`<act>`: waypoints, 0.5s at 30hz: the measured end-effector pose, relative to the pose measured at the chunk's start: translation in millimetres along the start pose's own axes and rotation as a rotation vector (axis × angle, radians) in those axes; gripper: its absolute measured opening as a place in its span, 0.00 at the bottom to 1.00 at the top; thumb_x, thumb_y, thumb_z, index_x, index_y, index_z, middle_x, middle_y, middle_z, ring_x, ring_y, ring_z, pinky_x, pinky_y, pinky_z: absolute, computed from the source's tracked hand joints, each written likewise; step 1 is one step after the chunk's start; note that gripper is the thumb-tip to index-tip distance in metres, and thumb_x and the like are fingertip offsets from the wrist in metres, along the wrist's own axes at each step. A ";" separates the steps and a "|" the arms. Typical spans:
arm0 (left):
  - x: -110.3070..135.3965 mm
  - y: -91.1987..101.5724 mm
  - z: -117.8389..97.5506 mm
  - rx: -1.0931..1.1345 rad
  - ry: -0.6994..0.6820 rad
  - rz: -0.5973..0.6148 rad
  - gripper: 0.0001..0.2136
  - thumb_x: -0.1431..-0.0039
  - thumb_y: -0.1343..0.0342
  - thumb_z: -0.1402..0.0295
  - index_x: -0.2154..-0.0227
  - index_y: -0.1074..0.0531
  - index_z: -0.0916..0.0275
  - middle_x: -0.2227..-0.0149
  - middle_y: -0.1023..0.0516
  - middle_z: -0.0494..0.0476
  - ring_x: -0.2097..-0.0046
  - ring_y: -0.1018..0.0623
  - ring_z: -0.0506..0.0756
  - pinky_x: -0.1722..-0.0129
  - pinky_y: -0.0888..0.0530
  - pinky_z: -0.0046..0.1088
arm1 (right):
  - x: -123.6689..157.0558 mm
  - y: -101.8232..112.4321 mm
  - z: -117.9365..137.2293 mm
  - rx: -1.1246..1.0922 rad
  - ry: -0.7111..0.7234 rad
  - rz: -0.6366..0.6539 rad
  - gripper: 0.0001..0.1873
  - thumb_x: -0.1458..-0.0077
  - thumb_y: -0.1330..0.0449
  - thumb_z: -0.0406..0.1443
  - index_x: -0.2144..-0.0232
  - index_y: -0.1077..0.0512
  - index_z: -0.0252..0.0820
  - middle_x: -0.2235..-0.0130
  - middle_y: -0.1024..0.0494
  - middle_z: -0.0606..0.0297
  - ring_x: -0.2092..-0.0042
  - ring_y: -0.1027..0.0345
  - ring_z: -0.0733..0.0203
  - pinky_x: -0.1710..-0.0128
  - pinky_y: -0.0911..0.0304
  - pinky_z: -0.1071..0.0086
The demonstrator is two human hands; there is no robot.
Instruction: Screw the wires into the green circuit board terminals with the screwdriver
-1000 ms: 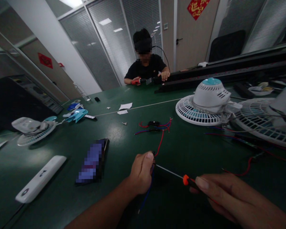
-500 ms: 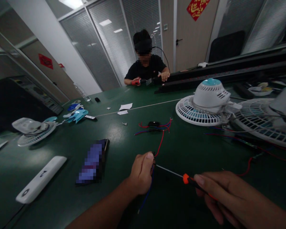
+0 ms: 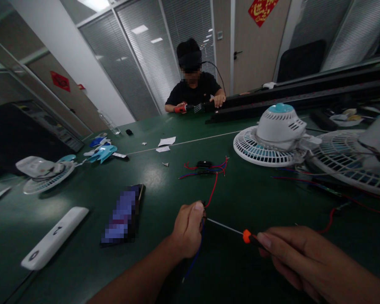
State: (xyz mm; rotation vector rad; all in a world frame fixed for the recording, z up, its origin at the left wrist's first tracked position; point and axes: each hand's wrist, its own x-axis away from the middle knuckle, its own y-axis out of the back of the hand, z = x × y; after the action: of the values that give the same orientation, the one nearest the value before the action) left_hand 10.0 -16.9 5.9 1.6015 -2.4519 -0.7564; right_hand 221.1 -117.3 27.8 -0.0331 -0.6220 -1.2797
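Screwdriver point(image 3: 247, 236) in our right hand point(image 3: 307, 253), we are working over the green table point(image 3: 240, 198), while a co-worker point(image 3: 194, 86) in black is facing us from its far edge. On the right, a blue-capped white fan point(image 3: 277, 128) is resting grille-down. On the left, a long white bar point(image 3: 55, 236) is trailing a dark cord point(image 3: 17, 288), and a phone point(image 3: 122, 215) is lying between it and our left hand point(image 3: 188, 230). We are pressing that hand's thumb and fingers together around a small wired part point(image 3: 204, 204), which our grip is mostly hiding. With the right, we are pinching the screwdriver's black-and-orange handle, the fingers curling in with no wide gap, and the shaft is pointing at our left fingertips. We cannot tell whether its tip is touching the part. Beyond, black wired pieces point(image 3: 204, 164) are lying on the table. Out of the part, a red wire point(image 3: 213, 192) is running up toward them, and a blue wire point(image 3: 193, 259) is trailing below our left hand.
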 end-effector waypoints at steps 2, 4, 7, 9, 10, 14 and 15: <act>0.0 -0.1 -0.3 -0.004 -0.001 -0.003 0.26 0.35 0.66 0.49 0.83 0.41 0.59 0.84 0.41 0.49 0.80 0.37 0.51 0.76 0.38 0.28 | 0.0 -0.1 -0.1 -0.008 0.008 0.004 0.27 0.41 0.54 0.57 0.76 0.34 0.43 0.82 0.39 0.73 0.82 0.48 0.70 0.84 0.50 0.77; 0.2 -0.3 -0.3 -0.009 0.004 0.002 0.26 0.35 0.66 0.49 0.83 0.41 0.59 0.84 0.41 0.49 0.80 0.38 0.51 0.76 0.38 0.28 | -0.5 0.0 0.0 -0.015 0.011 0.007 0.27 0.41 0.54 0.57 0.77 0.35 0.43 0.82 0.39 0.74 0.82 0.49 0.70 0.84 0.51 0.77; 0.6 -0.5 0.4 -0.015 -0.002 -0.001 0.26 0.34 0.66 0.50 0.83 0.40 0.59 0.84 0.41 0.49 0.80 0.37 0.51 0.76 0.37 0.28 | -1.2 0.2 0.2 -0.012 0.010 0.010 0.28 0.41 0.55 0.58 0.77 0.36 0.43 0.82 0.40 0.74 0.82 0.50 0.71 0.85 0.51 0.78; 0.7 -0.5 0.9 -0.015 -0.004 -0.007 0.27 0.34 0.66 0.50 0.83 0.40 0.59 0.84 0.41 0.49 0.80 0.37 0.51 0.76 0.37 0.28 | -1.0 0.2 0.0 -0.007 0.010 0.004 0.28 0.41 0.55 0.58 0.78 0.36 0.43 0.82 0.40 0.74 0.82 0.49 0.71 0.85 0.51 0.78; 0.6 -0.4 1.2 -0.015 -0.002 -0.006 0.27 0.34 0.66 0.49 0.83 0.40 0.59 0.84 0.41 0.49 0.80 0.37 0.51 0.76 0.37 0.28 | -0.8 0.1 -0.2 -0.004 0.015 -0.002 0.27 0.41 0.54 0.57 0.78 0.36 0.43 0.82 0.40 0.74 0.82 0.49 0.70 0.85 0.51 0.77; 0.1 0.3 2.1 -0.026 -0.015 0.009 0.27 0.34 0.67 0.50 0.83 0.40 0.59 0.84 0.40 0.49 0.79 0.37 0.51 0.76 0.37 0.28 | 0.1 -0.3 -0.4 0.005 0.027 -0.011 0.27 0.40 0.55 0.56 0.77 0.36 0.43 0.82 0.39 0.73 0.81 0.48 0.70 0.84 0.49 0.77; 0.1 0.4 2.3 -0.031 -0.019 0.012 0.27 0.34 0.67 0.50 0.83 0.40 0.59 0.83 0.40 0.50 0.79 0.37 0.51 0.76 0.37 0.28 | 0.1 -0.4 -0.3 0.004 0.024 -0.008 0.27 0.40 0.54 0.56 0.77 0.36 0.43 0.82 0.39 0.73 0.81 0.48 0.70 0.84 0.49 0.77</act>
State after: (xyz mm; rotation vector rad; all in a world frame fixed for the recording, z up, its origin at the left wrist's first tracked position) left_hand 8.8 -16.1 4.1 1.5753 -2.4484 -0.8071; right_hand 220.9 -117.7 27.5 -0.0123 -0.6047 -1.2845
